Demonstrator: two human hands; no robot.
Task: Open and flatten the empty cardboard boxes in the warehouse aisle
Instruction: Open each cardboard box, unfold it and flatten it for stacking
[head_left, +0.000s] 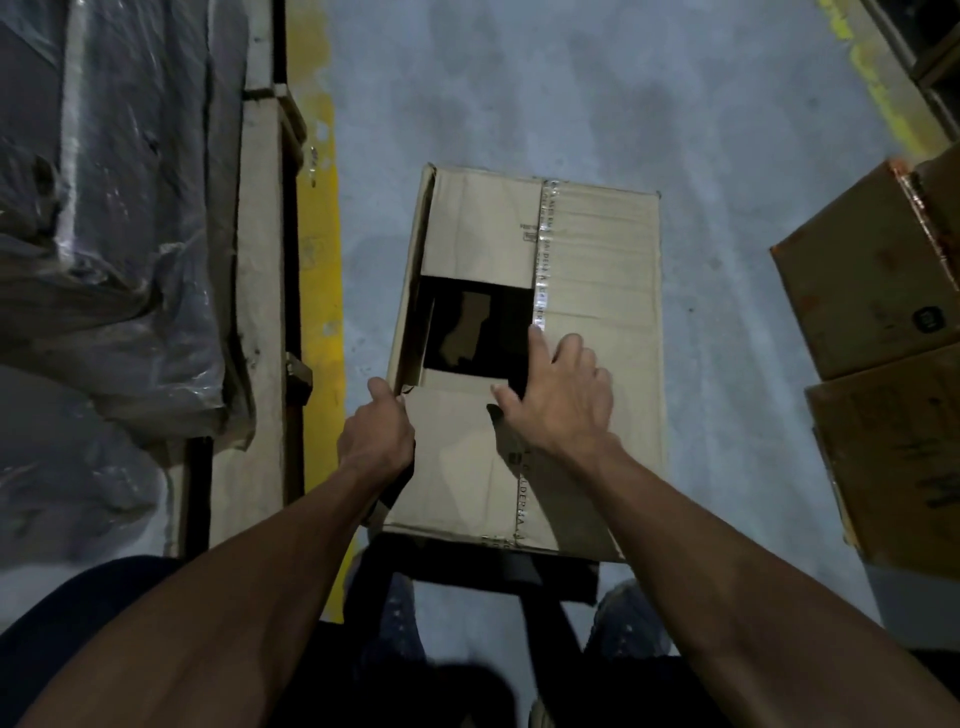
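Note:
A brown cardboard box (597, 270) stands on the grey floor in front of me. Its top flaps are partly shut, and a dark rectangular gap shows the inside. A strip of clear printed tape runs along the edge of the right flap. My left hand (376, 434) grips the box's left top edge beside the near inner flap. My right hand (563, 400) lies spread on the right flap, its fingertips at the flap's taped edge beside the gap.
A wooden pallet (262, 312) with plastic-wrapped goods (104, 234) lines the left, bordered by a yellow floor stripe (319, 291). Two more cardboard boxes (872, 280) stand at the right. My feet are just behind the box.

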